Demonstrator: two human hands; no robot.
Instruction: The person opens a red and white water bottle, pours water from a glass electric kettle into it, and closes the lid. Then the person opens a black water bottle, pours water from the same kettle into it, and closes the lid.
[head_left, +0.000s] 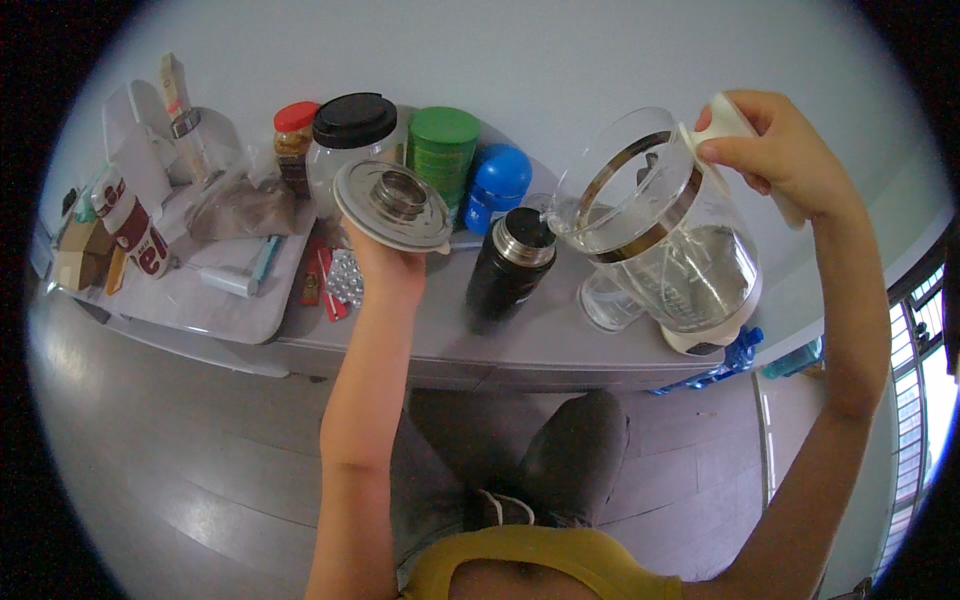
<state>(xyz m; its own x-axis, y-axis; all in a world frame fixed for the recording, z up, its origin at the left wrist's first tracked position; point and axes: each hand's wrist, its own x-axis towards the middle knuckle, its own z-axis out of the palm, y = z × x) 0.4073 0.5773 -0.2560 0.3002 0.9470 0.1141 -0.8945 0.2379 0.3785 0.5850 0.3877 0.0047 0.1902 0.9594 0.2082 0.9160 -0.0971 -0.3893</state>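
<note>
My right hand (772, 146) grips the white handle of a glass kettle (690, 270) with clear water inside. The kettle tilts left, its spout lip right at the mouth of a black vacuum flask (506, 277) with a bare steel neck. Whether water is running into the flask is hard to tell. In my left hand (386, 262) is a round lid (394, 202) with a metal knob, held up left of the flask; most of the fingers are hidden beneath it. A clear glass cup (609, 300) stands under the kettle's front.
Along the wall stand a red-lidded jar (294, 139), a black-lidded jar (352, 124), a green tin (442, 146) and a blue-capped bottle (499, 187). A blister pack (346, 276) lies by my left wrist. A cluttered white tray (240, 319) sits left; blue plastic bottles (739, 352) are beyond the right edge.
</note>
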